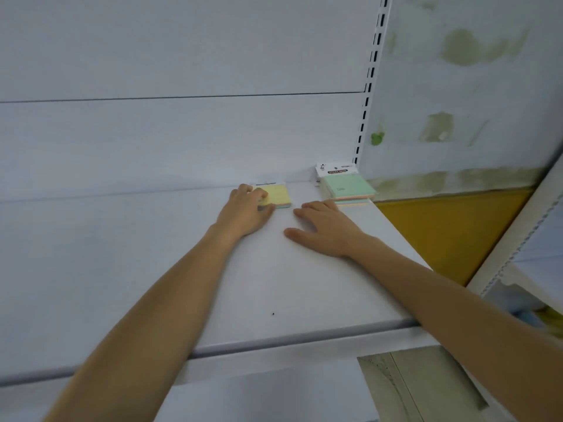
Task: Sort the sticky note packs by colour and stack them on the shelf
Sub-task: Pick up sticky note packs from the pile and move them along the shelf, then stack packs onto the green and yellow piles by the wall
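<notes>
A yellow-topped sticky note pack (278,194) lies flat at the back of the white shelf (182,269). My left hand (246,211) rests on its left part, fingers on top and thumb at its front edge. To the right, at the shelf's back right corner, sits a short stack of green-topped packs (347,187) with a white header card. My right hand (326,228) lies flat on the shelf with fingers spread, fingertips just in front of the green stack and holding nothing.
The white back panel (182,132) rises behind the packs. A slotted upright (370,83) marks the shelf's right end. Beyond it are a stained wall (457,102), a yellow floor patch (441,226) and another shelf unit (524,254) at the right.
</notes>
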The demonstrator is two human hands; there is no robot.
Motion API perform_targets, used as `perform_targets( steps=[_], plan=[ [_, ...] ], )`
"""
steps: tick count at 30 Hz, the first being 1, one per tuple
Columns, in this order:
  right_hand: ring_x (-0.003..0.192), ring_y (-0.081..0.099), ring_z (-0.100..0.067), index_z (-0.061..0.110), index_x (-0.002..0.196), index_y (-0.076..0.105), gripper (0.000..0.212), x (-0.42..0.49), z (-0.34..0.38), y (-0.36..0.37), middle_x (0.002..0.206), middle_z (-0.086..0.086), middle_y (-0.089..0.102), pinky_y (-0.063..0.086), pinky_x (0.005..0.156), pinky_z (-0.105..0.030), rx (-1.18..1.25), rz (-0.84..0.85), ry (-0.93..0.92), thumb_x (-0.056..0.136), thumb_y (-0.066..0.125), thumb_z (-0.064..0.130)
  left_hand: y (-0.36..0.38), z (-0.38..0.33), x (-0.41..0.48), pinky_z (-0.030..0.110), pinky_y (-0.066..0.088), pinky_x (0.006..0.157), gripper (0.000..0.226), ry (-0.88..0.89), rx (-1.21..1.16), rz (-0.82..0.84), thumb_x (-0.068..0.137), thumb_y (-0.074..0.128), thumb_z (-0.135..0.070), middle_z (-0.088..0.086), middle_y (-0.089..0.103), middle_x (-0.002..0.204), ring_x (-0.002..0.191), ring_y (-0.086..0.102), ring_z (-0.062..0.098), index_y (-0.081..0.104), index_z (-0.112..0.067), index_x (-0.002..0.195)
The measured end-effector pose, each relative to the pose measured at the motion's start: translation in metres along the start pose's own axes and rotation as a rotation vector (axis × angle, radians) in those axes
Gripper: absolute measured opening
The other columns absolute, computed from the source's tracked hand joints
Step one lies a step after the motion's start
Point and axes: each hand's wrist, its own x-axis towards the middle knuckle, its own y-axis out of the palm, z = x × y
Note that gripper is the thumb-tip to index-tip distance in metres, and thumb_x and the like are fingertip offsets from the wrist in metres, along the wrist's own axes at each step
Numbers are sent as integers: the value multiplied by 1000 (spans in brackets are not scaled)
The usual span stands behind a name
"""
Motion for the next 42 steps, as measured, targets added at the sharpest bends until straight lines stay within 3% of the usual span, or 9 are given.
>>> perform_targets(
  steps=[8, 14, 18, 25, 34, 42],
  plan=[
    [134, 25, -25, 17, 133, 42, 57, 2, 0, 2, 143, -3, 38, 23, 112, -34, 3, -7, -20, 89, 41, 53, -6, 3, -3, 39, 37, 106, 43, -18, 65, 0, 92, 47, -33, 14, 44, 137, 127, 40, 32, 49, -11, 129],
    [139, 21, -23, 19, 140, 35, 62, -1, 3, -2, 150, -3, 30, 19, 115, -34, -14, -48, -23, 88, 45, 52, -18, 2, -14, 39, 34, 107, 51, -16, 96, -47, 92, 44, -41, 4, 35, 148, 135, 32, 25, 39, -18, 138],
    [133, 33, -23, 19, 139, 37, 57, 4, 27, -12, 145, -3, 38, 29, 110, -35, -114, -70, -116, 90, 46, 46, -56, 26, -26, 40, 36, 105, 48, 24, 224, -95, 96, 36, -41, 3, 37, 147, 136, 32, 25, 37, -20, 139],
    [134, 36, -22, 20, 137, 39, 53, 36, 172, 11, 143, -3, 42, 27, 112, -35, -6, -112, -290, 91, 42, 47, -150, 145, -100, 42, 35, 104, 48, -109, 435, -149, 97, 32, -39, 9, 44, 144, 130, 40, 31, 35, -18, 140],
    [127, 44, -21, 23, 133, 44, 45, 56, 418, 88, 136, -4, 49, 37, 107, -39, 129, 5, -545, 93, 41, 43, -266, 333, -230, 44, 33, 108, 43, -371, 448, -227, 97, 33, -31, 14, 47, 141, 130, 39, 35, 39, -16, 138],
    [124, 44, -27, 19, 129, 50, 41, 120, 541, 123, 131, -13, 50, 38, 104, -38, 106, 73, -590, 93, 44, 37, -328, 449, -276, 46, 39, 100, 39, -596, 447, -288, 95, 40, -22, 16, 47, 136, 127, 41, 34, 45, -14, 132]
  ],
)
